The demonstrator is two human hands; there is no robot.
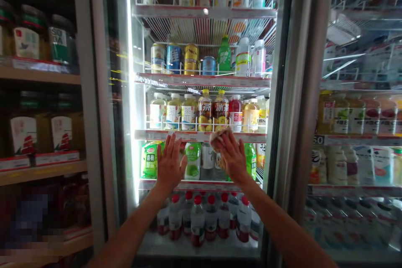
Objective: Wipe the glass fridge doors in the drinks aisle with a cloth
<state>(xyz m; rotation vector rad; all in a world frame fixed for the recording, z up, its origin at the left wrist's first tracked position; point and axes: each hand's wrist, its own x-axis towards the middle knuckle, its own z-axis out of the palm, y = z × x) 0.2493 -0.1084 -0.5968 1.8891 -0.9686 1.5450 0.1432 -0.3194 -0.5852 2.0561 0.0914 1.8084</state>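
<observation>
My left hand [170, 162] is raised flat with its fingers stretched out, in front of a green-and-white bottle [192, 160] on the fridge's third shelf [201, 136]. It holds nothing. My right hand [233, 158] presses a crumpled pale cloth [217, 137] near that shelf's front edge, fingers over the cloth. Both hands seem to rest against the fridge's glass front, though I cannot tell for sure that glass is there. Behind them stand green bottles [250, 160] and a green pouch [150, 160].
The lit drinks fridge has several wire shelves: cans [173, 57], tea and juice bottles [205, 110], and red-capped bottles [197, 220] at the bottom. A second glass-door fridge [358, 134] stands on the right. On the left, wooden shelves [40, 76] hold jars.
</observation>
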